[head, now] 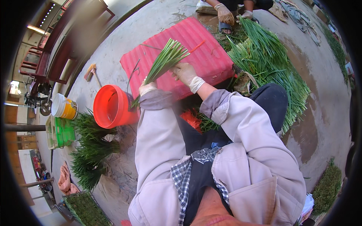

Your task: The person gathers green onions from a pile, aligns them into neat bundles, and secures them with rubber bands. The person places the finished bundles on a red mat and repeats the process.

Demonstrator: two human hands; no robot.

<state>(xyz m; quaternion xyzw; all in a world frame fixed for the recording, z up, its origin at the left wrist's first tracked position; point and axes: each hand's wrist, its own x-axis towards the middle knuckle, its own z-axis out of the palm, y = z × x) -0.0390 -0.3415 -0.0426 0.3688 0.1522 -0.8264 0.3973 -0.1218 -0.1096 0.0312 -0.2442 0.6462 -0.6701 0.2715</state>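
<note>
My gloved left hand (147,87) is closed around a bundle of long green leafy stalks (164,62), which looks like garlic chives. The pale cut ends point up and away over a block wrapped in pink-red cloth (209,53). Close to the right side of the bundle is my gloved right hand (184,74), its fingers curled; whether they pinch a stalk cannot be told. A red strip (197,46) and dark ties (133,72) lie on the block. To the right, a large pile of the same greens (271,62) spreads over the floor.
An orange-red bucket (109,106) stands left of the block, with bundled greens (92,152) behind it. Farther left are a white and yellow pail (64,106), a green crate (60,132) and a hand broom (91,73). Another person's gloved hands (225,14) are at the top, by the pile.
</note>
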